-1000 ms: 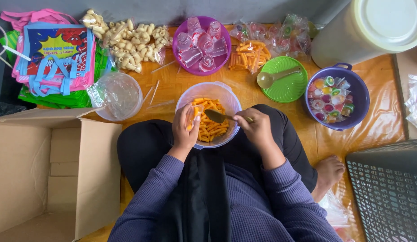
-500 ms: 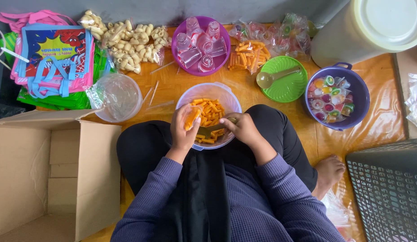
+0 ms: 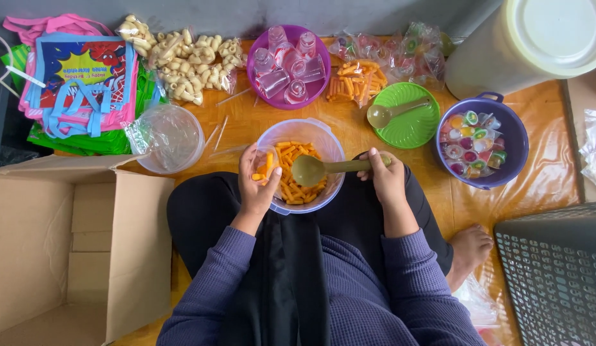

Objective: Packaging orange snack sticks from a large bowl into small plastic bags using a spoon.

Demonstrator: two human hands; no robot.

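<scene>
A clear plastic bowl (image 3: 330, 146) of orange stick snacks (image 3: 298, 186) rests on my lap. My left hand (image 3: 258, 186) holds a small clear bag (image 3: 264, 163) with a few orange sticks in it, at the bowl's left rim. My right hand (image 3: 386, 178) grips the handle of an olive-green ladle (image 3: 309, 170). The ladle's scoop is over the snacks, turned away from the camera, close to the bag.
An open cardboard box (image 3: 67, 243) stands at my left. Ahead lie a clear empty bowl (image 3: 173, 138), bagged pale puffs (image 3: 182, 61), a purple bowl of small clear cups (image 3: 259, 83), a green lid with a spoon (image 3: 410, 115), a purple basin of jelly cups (image 3: 512, 138) and a large cream bucket (image 3: 535, 45).
My right hand has drawn back to the right and lifted the ladle out over the snacks. My left hand now holds the small bag upright at the bowl's left rim.
</scene>
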